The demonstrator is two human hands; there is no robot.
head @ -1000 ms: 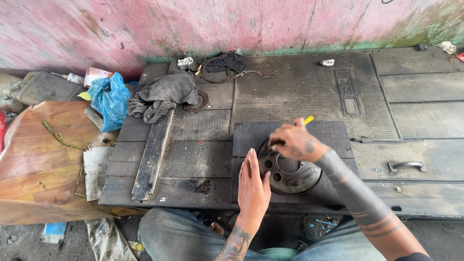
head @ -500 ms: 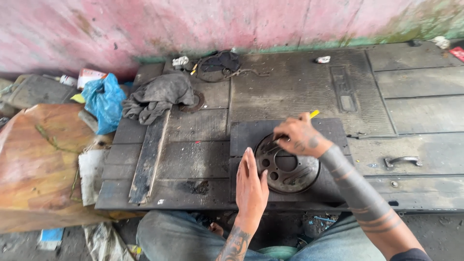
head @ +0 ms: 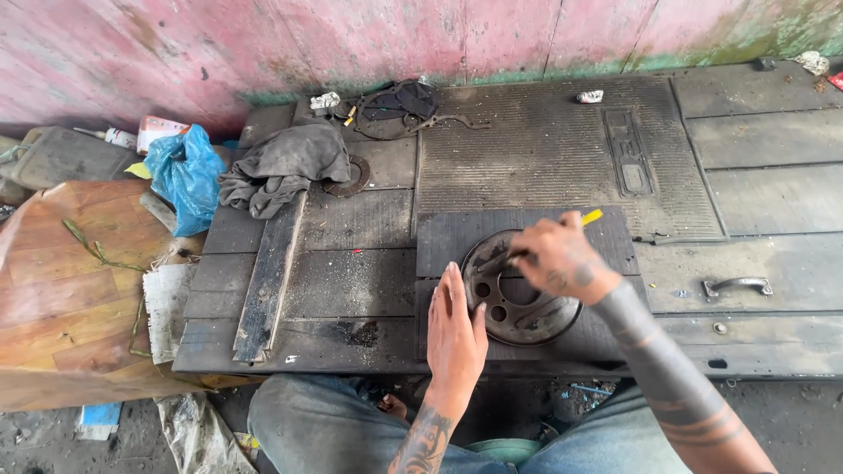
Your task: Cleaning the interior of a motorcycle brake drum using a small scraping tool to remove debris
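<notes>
Round perforated metal disc (head: 518, 303) lies flat on a dark rubber mat (head: 457, 233), between both hands. Right hand (head: 562, 259) has fingers curled tight on a yellow-handled tool (head: 591, 217), tip on the disc's upper rim. Left hand (head: 455, 329) is flat, fingers straight and together, pressing the mat just beside the disc's left edge.

Beyond the left fingertips: grey rag (head: 285, 167), long dark bar (head: 268, 276). Far left of them: blue plastic bag (head: 184, 175), a small white-and-red carton (head: 156, 130), a grimy jerrycan (head: 57, 156), contents not visible.

Surface is a weathered dark plank platform (head: 773, 202) against a peeling pink wall (head: 263, 44).
</notes>
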